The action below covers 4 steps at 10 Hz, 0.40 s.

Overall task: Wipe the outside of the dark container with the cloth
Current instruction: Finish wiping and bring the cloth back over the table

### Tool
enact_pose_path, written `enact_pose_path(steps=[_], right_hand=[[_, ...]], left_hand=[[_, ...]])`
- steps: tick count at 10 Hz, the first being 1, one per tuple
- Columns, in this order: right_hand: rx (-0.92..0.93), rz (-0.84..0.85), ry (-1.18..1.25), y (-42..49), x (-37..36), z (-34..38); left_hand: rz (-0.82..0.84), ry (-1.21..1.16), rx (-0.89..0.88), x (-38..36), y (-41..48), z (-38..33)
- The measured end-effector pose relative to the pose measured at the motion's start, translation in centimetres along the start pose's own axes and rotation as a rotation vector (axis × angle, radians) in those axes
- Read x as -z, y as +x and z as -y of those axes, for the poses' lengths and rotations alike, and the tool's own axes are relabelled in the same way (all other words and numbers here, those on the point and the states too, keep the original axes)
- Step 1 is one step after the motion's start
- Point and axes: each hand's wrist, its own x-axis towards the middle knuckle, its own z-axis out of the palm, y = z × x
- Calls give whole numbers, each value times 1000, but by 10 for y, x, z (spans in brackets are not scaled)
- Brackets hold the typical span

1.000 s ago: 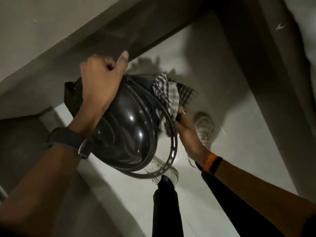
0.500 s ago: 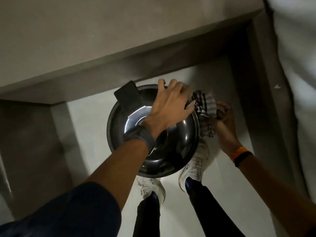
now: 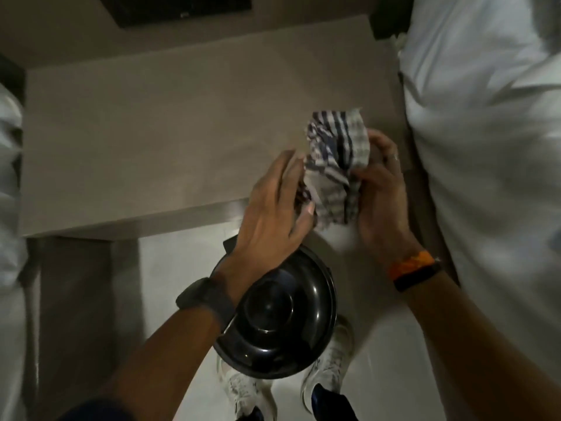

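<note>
Right of centre: checked cloth (image 3: 335, 165) bunched between both hands, above beige ledge (image 3: 151, 141). Right hand (image 3: 381, 196) clenched on cloth's right side. Left hand (image 3: 274, 205) fingers spread, thumb and fingertips pinching cloth's left edge. Lower centre: dark container (image 3: 285, 317) on pale floor (image 3: 170, 268), touched by neither hand, just ahead of white shoes (image 3: 243, 387).

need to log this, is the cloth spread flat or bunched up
Bunched up: the cloth is crumpled between the left hand and right hand.

Dim room. A beige-grey ledge (image 3: 170, 141) runs across, its front edge catching a little light. Below it lies pale, glossy floor (image 3: 170, 287). White bedding (image 3: 485, 147) fills the right side; a dark panel (image 3: 182, 7) sits up top.
</note>
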Motion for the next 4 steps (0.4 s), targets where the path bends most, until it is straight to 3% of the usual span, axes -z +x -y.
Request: enact_pose_path(steps=[1, 2, 3, 4], right_hand=[[170, -51, -760, 54, -13, -17], [177, 65, -1554, 75, 0, -41], [207, 225, -1923, 77, 16, -65], [237, 200, -1940, 76, 16, -64]], left_hand=[[13, 86, 16, -5, 41, 13], [218, 258, 42, -21, 57, 26], [472, 402, 53, -39, 66, 44], [454, 419, 52, -38, 66, 45]])
